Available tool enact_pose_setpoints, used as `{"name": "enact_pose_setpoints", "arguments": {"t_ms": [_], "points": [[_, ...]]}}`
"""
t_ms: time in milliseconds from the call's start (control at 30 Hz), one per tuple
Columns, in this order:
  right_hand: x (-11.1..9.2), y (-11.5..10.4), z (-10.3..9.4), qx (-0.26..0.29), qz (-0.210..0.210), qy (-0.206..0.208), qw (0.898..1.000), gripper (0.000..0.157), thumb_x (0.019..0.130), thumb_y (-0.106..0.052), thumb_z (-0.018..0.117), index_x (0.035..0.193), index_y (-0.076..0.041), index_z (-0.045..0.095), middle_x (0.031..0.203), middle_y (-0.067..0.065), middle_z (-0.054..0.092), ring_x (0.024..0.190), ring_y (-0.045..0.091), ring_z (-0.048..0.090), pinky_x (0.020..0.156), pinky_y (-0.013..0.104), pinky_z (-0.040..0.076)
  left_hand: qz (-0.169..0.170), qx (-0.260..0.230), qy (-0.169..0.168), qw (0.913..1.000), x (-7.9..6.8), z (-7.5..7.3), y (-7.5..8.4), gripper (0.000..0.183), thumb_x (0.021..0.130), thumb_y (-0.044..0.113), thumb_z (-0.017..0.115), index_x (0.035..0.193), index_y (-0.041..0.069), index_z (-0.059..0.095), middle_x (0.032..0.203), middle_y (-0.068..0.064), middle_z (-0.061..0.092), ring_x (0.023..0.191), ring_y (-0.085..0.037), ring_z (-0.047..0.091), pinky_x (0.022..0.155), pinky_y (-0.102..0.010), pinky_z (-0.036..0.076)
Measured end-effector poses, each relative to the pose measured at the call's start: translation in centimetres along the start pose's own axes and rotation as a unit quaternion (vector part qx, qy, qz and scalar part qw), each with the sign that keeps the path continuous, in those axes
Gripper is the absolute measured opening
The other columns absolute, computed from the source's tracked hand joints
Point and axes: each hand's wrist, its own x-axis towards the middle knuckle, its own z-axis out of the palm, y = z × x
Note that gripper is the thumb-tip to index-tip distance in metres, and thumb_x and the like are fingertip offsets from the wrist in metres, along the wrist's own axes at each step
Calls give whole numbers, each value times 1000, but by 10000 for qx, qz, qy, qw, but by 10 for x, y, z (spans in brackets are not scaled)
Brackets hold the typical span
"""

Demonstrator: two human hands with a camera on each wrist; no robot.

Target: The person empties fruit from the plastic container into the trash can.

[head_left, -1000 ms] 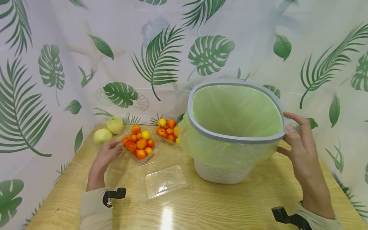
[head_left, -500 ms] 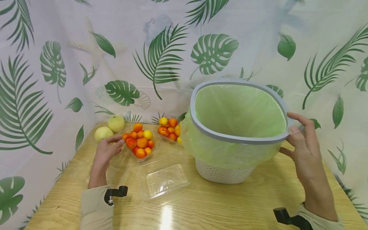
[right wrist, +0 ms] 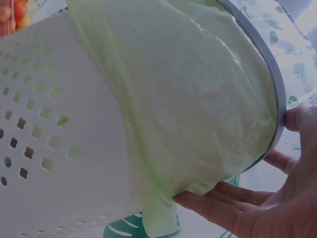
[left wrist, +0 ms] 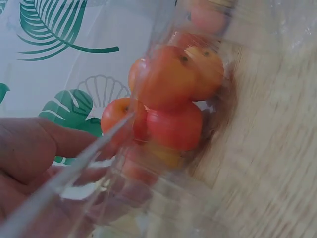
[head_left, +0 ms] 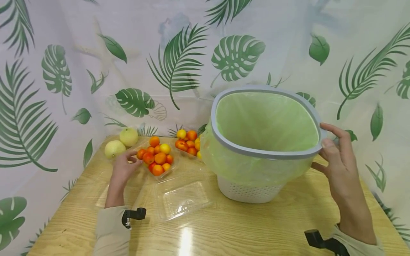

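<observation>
Our right grip pinches the green-lined bin; our left grip, slightly parted (we cannot tell if it holds anything), is at the clear tray of small fruit on the surface.

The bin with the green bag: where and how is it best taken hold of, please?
Probably by the gray rim at its right edge, coming in from the right, where the right hand holds it: the rim is a continuous band, and the bin looks narrower below it.
</observation>
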Motion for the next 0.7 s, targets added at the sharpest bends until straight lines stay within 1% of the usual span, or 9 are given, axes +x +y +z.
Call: {"name": "enact_pose_setpoints", "arguments": {"t_ms": [133, 267, 333, 433, 467, 500, 567, 600, 700], "points": [[0, 0, 0, -15, 10, -7, 10000, 47, 110, -22, 40, 156, -17, 37, 146, 11, 41, 127, 14, 58, 76, 21, 56, -8, 517, -452, 9976, 2, 1, 0, 54, 95, 9, 62, 140, -18, 47, 111, -34, 62, 96, -42, 61, 75, -41, 55], [1, 0, 0, -11, 8, 5, 10000, 47, 110, -22, 41, 156, -17, 37, 146, 11, 42, 127, 14, 58, 76, 21, 56, 62, 795, -629, 9948, 2, 3, 3, 53, 94, 8, 53, 138, -21, 47, 100, -29, 64, 84, -34, 59, 70, -38, 52], [1, 0, 1, 14, 1, 23, 10000, 46, 110, -22, 41, 156, -17, 38, 146, 11, 42, 126, 14, 59, 75, 21, 56, 55, 797, -689, 9944, 1, 3, 6, 55, 93, 8, 50, 139, -22, 45, 110, -33, 65, 94, -39, 63, 79, -42, 56], [1, 0, 2, 58, 1, 49, 10000, 46, 110, -21, 41, 156, -16, 39, 146, 11, 42, 125, 15, 60, 75, 22, 56, 16, 626, -660, 9959, 0, 3, 7, 56, 95, 8, 50, 142, -21, 43, 132, -39, 56, 122, -49, 57, 102, -54, 50], [2, 0, 2, 54, 5, 50, 10000, 46, 110, -21, 41, 156, -16, 39, 147, 11, 42, 125, 15, 60, 75, 22, 56, 3, 505, -598, 9969, 0, 3, 7, 56, 96, 9, 51, 143, -20, 42, 135, -38, 55, 127, -50, 53, 107, -55, 46], [2, 0, 2, 58, 2, 50, 10000, 46, 110, -21, 41, 156, -16, 39, 147, 11, 42, 125, 15, 60, 75, 21, 56, 8, 416, -530, 9977, 0, 3, 7, 57, 96, 9, 51, 146, -18, 40, 145, -37, 46, 138, -49, 43, 114, -57, 37], [2, 0, 2, 58, -1, 52, 10000, 46, 110, -21, 41, 156, -16, 38, 147, 11, 42, 126, 16, 59, 75, 21, 56, 69, 166, -294, 9994, 0, 4, 6, 58, 96, 7, 53, 149, -13, 41, 150, -33, 43, 143, -46, 38, 119, -54, 31], [2, 0, 2, 59, -4, 58, 10000, 46, 110, -22, 41, 156, -16, 38, 147, 11, 42, 126, 16, 59, 75, 21, 56, 90, 38, -170, 9998, 0, 5, 6, 59, 95, 6, 53, 150, -10, 41, 153, -31, 42, 143, -44, 39, 115, -52, 37], [1, 1, 3, 70, -25, 102, 9999, 46, 110, -22, 41, 156, -16, 38, 146, 11, 44, 126, 16, 58, 75, 21, 56, 12, -501, -10, 9987, 1, 8, 7, 65, 92, 1, 52, 155, -5, 37, 158, -27, 37, 125, -40, 57, 96, -42, 55]]}}
